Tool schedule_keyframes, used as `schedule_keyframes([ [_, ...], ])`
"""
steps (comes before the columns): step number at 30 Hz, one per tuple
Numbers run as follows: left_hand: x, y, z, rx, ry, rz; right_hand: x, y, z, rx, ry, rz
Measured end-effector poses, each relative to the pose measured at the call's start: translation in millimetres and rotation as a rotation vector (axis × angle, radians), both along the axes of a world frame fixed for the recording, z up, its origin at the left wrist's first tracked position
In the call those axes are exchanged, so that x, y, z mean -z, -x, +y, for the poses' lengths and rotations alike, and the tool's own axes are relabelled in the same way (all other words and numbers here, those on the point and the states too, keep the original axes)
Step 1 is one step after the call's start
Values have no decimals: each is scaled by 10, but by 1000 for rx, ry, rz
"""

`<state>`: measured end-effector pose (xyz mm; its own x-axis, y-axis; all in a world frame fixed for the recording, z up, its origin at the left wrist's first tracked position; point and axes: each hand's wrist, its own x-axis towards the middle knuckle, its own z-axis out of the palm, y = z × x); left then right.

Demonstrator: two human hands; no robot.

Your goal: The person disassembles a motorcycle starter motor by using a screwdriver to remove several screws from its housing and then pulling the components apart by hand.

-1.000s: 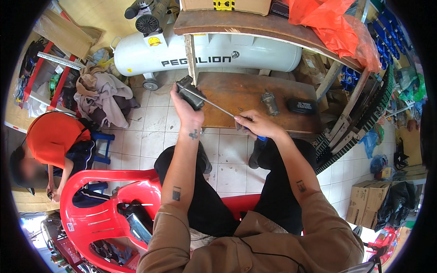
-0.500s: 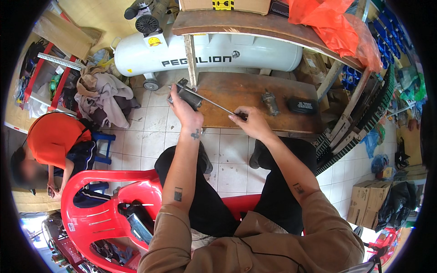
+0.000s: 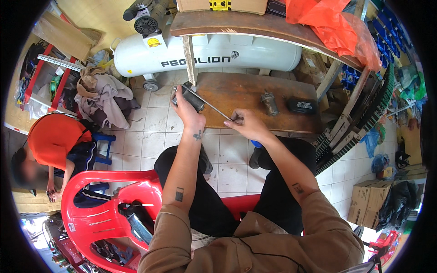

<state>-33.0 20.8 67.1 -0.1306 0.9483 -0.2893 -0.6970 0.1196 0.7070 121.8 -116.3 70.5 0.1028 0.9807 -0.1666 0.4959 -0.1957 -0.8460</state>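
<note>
My left hand (image 3: pixel 185 108) is closed around a dark cylindrical metal part (image 3: pixel 195 100) that looks like a small motor, held up over the bench's left end. In my right hand (image 3: pixel 248 123) is a long, thin screwdriver (image 3: pixel 214 108), pinched by thumb and fingers. Its shaft slants up and left to the motor's upper end; whether the tip sits in a screw is too small to tell. A blue piece (image 3: pixel 256 144), apparently the handle's end, shows below my right wrist. A second, similar dark metal part (image 3: pixel 269 103) lies on the brown wooden bench (image 3: pixel 232 86).
A black case (image 3: pixel 302 106) lies on the bench's right. Behind stands a white air compressor tank (image 3: pixel 136 54), partly under a wooden shelf (image 3: pixel 255 25). At left are a red plastic chair (image 3: pixel 86 216) and a bent-over person in orange (image 3: pixel 57 136). Cardboard boxes (image 3: pixel 368 204) stand at right.
My right hand has shifted slightly left and down, with its fingers now on the shaft. The blue end has come into view. My left hand and the motor have moved slightly right and down.
</note>
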Motion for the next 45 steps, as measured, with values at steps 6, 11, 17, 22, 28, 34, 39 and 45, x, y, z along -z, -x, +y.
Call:
schedule_keyframes([
  [6, 13, -20, -43, 38, 5, 34, -62, 106, 39, 24, 91, -54],
  [11, -98, -127, -129, 32, 20, 24, 178, -53, 55, -60, 172, 188],
  [17, -146, -82, -129, 16, -7, 5, 78, 17, 41, -69, -38, 101],
  [22, -147, -103, -134, -25, -39, 5, 89, 119, 42, 70, -126, -105],
  [28, -114, -118, -160, 20, -20, -6, 112, 91, 85, 52, 47, 270],
  [34, -152, -111, -185, 32, -30, 8, 131, 42, 90, -59, 55, 101],
  [39, -176, -182, -201, 25, -48, 10, 306, 38, 69, 74, -48, 58],
  [45, -120, -157, -220, 56, -19, 36, 112, 105, 69, 85, 25, -4],
])
